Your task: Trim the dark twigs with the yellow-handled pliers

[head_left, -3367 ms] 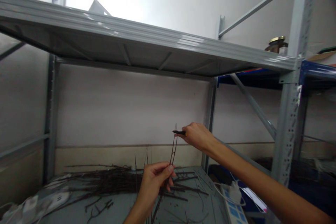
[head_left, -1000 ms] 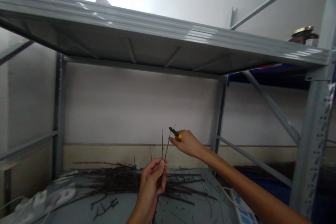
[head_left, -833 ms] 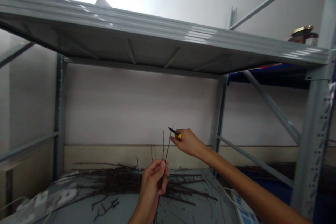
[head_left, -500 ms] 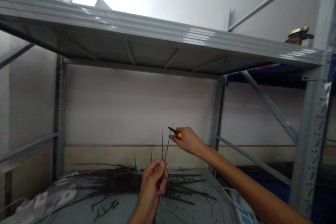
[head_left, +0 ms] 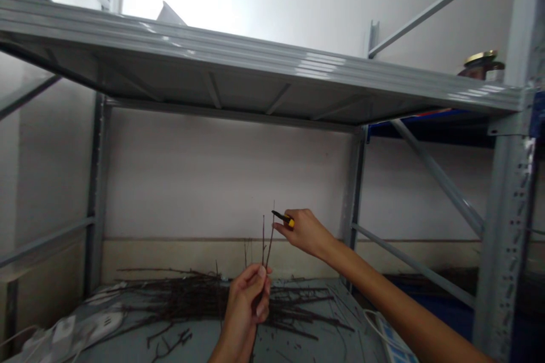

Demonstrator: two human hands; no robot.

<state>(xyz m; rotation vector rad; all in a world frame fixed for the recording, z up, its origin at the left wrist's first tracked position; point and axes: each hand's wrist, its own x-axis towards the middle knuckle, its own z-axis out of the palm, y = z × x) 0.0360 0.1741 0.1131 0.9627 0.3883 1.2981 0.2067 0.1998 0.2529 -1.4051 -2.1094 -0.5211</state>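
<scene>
Currently | left grip (head_left: 247,309) clamped on thin twigs (head_left: 267,249) | right grip (head_left: 306,233) clamped on yellow-handled cutter (head_left: 284,218), its tip just beside the twigs

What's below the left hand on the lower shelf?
A loose pile of thin dark twigs lies on the grey metal shelf below the left hand. Directly beneath it, the view is blocked by the hand.

A grey steel shelving rack (head_left: 213,62) spans the view from 9 to 3 o'clock against a white wall (head_left: 221,181) with a beige lower band (head_left: 179,258), bright light glares at 12 o'clock, and a blue-beamed rack (head_left: 426,131) stands behind at 3 o'clock.
</scene>
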